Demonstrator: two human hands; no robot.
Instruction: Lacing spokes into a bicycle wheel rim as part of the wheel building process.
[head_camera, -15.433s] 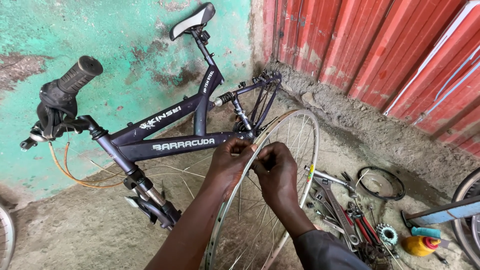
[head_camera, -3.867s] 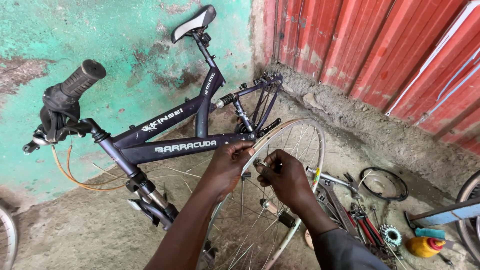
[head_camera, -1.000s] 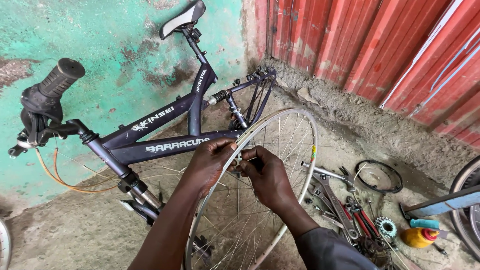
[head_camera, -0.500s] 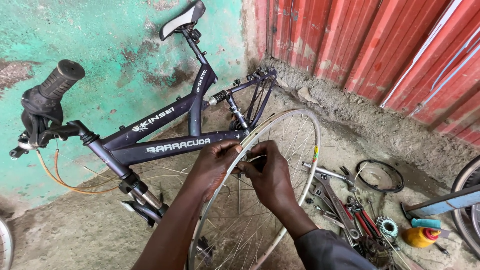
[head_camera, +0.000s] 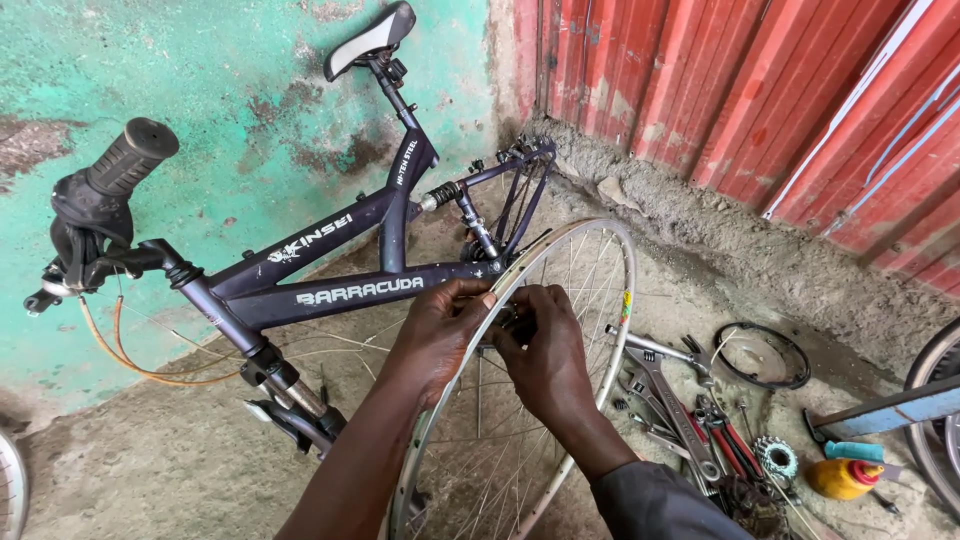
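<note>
Between both hands, at picture centre: a spoked silver wheel rim (head_camera: 560, 330), standing upright on the ground.
Left hand (head_camera: 440, 335): fingers curled narrow, gripping the rim's upper edge.
Right hand (head_camera: 545, 350): closed tightly around something small and dark at the spokes; what it is cannot be told.
Progress: judging by the view, the rim is bare, with no tyre on it and not mounted; spoke work looks underway.
Behind: a dark bicycle frame (head_camera: 340, 285) without wheels leans by the green wall (head_camera: 230, 120).
Right: spanners and pliers (head_camera: 690, 410) on the dirt floor, beside a small sprocket (head_camera: 777, 458) and a yellow bottle (head_camera: 842, 476).
</note>
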